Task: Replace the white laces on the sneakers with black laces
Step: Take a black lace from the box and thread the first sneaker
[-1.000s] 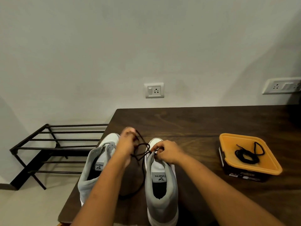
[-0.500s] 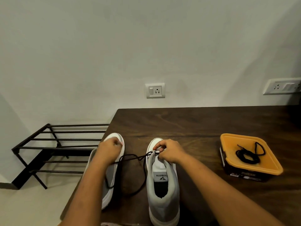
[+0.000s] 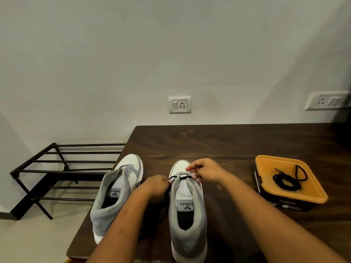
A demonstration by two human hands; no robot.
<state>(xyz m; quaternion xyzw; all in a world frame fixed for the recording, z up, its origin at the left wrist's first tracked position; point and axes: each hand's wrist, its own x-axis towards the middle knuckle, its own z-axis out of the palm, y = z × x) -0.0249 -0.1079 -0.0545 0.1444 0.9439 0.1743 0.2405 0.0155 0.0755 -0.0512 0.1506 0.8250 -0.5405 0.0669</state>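
We see a dark wooden tabletop (image 3: 237,145) at lower right against a grey wall (image 3: 171,54); left hand (image 3: 156,185) and right hand (image 3: 207,171) both pinch a thin black lace (image 3: 182,177).

Left sneaker (image 3: 117,188) beside right sneaker (image 3: 187,221) on table (image 3: 228,145); spare lace (image 3: 286,180) on box (image 3: 313,194), far right; rack (image 3: 57,171) left of table.

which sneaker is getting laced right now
The sneaker nearer the orange box: the left hand and right hand pinch a black lace at its eyelets. The other sneaker, at the table's left edge, has no hand on it.
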